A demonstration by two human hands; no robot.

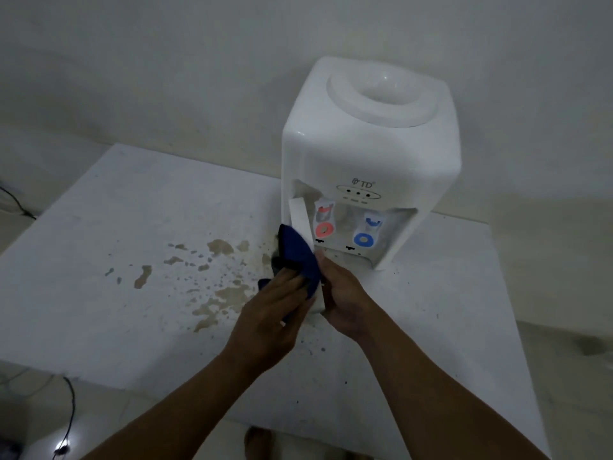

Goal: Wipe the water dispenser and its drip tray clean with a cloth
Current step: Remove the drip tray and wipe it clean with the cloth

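Observation:
A white tabletop water dispenser (368,154) stands at the back right of a white table (109,234), with a red tap (324,222) and a blue tap (365,232) in its front recess. The white drip tray (301,220) is out of the dispenser and held upright on edge in front of it. My right hand (345,303) grips the tray's lower end. My left hand (272,323) presses a dark blue cloth (295,250) against the tray's left face. The tray's lower part is hidden by the cloth and hands.
Brown stains and splashes (219,280) spread over the table's middle, left of my hands. A black cable (69,416) hangs below the table's front left edge, and another cable (16,204) lies at the far left. A wall rises close behind the dispenser.

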